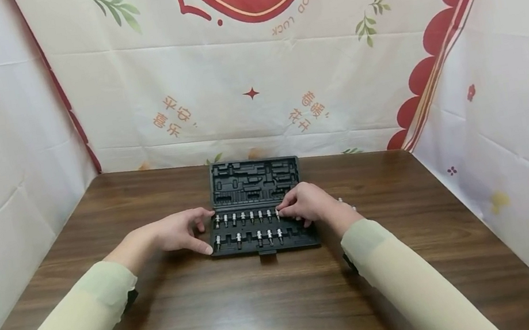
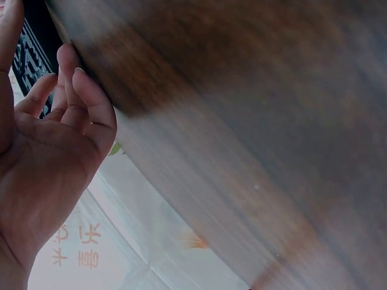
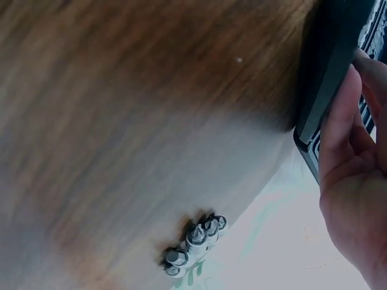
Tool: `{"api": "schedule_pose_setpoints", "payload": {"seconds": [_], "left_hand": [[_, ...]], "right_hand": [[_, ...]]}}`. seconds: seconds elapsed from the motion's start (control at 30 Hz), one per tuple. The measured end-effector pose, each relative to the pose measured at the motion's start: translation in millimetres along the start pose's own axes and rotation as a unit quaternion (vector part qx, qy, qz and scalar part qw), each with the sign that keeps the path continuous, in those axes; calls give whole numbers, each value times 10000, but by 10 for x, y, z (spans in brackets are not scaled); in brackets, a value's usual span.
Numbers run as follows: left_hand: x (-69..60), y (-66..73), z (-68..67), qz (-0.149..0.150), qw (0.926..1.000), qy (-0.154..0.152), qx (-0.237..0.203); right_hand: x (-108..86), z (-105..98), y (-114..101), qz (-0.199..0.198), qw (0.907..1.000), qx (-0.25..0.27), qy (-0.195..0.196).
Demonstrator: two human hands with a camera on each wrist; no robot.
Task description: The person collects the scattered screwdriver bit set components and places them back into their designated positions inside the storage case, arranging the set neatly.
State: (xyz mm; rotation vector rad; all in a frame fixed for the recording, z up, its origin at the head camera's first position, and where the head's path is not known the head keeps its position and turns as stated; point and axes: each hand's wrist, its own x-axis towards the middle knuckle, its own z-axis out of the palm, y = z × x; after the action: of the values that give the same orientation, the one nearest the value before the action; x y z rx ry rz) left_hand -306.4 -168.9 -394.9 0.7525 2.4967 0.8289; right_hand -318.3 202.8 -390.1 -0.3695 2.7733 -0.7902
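Observation:
An open black plastic tool case [image 1: 255, 181] lies on the table, its lid leaning back. Two rows of silver bit sockets stand in its lower half, with gaps in the front row. At the right end of the back row, my right hand [image 1: 310, 203] pinches a bit socket [image 1: 277, 215] between thumb and index finger; in the right wrist view that socket is hidden. My left hand [image 1: 178, 231] rests at the case's left edge, thumb by the front corner and fingers loosely bent, as the left wrist view also shows.
Several loose bit sockets [image 3: 196, 238] lie on the wooden table [image 1: 248, 319] right of the case, partly hidden by my right wrist in the head view. Printed cloth [image 1: 229, 77] hangs behind the table and along both sides.

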Motion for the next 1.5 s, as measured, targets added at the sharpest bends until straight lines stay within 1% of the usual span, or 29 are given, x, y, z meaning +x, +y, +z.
{"api": "schedule_pose_setpoints", "payload": {"seconds": [0.2,0.3,0.43,0.67,0.8,0.9,1.0,1.1,1.2,1.3,1.4,1.5], "left_hand": [[-7,-7,-14,22,10000,22,4],[-6,2,-15,-2,10000,-21,-41],[-4,6,-8,-31,9999,-69,-83],[-11,-6,-10,-71,9999,-61,-82],[-10,-6,-4,-52,9999,-69,-99],[-8,1,-2,-22,9999,-68,-99],[-8,13,-1,-15,9999,-68,-113],[-2,14,2,-28,9999,-59,-151],[11,-5,20,-52,9998,-46,-208],[8,-19,35,10,9998,-32,-212],[4,-21,32,76,9998,-4,-182],[8,-15,7,68,9998,21,-161]], "right_hand": [[3,-7,-63,-111,9989,-447,-118],[-5,4,-77,-92,9981,-602,-86],[-25,31,-77,-92,9970,-768,44],[-35,69,-97,-183,9919,-1243,198],[-36,68,-122,-263,9854,-1637,382],[-31,72,-125,-275,9821,-1788,519],[-35,84,-107,-224,9838,-1701,521],[-49,90,-83,-154,9887,-1417,458],[-80,99,-42,-120,9949,-945,337],[-115,98,16,-164,9989,-387,209],[-161,57,82,-244,9993,179,226],[-226,-20,138,-296,9970,623,348]]}}
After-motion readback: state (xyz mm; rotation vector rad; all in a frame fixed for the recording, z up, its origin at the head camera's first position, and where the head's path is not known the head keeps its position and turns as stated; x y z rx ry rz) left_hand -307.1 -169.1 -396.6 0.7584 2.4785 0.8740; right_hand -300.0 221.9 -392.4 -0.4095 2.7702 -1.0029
